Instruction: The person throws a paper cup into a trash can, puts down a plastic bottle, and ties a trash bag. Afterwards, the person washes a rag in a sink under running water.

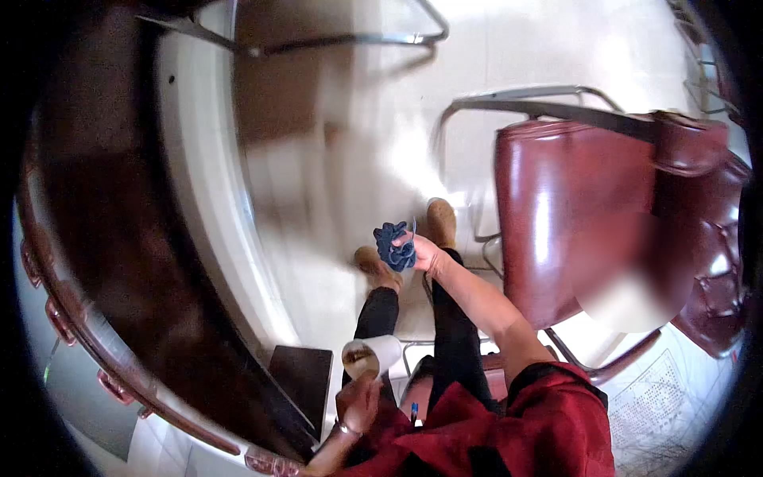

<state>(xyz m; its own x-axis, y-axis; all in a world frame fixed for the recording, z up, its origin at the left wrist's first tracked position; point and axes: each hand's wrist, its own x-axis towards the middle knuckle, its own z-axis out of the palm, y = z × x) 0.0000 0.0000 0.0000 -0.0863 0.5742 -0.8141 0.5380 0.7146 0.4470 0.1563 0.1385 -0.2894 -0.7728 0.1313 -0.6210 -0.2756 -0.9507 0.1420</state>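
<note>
My right hand [424, 253] is stretched out in front of me, above my shoes, with its fingers closed around a crumpled dark blue cloth [395, 248]. Close to my body, my left hand [362, 401] grips a white cup [385, 352]. The cup is tilted, its opening turned to the left, and brown shows inside it. I cannot make out a handle. The two hands are well apart.
To the right stands a dark red padded chair [572, 183] with metal arms. A long dark brown table [95, 238] curves along the left. Another metal chair frame [342, 40] stands ahead on the pale floor [310, 207]. A dark box-like block [300, 378] is beside my left leg.
</note>
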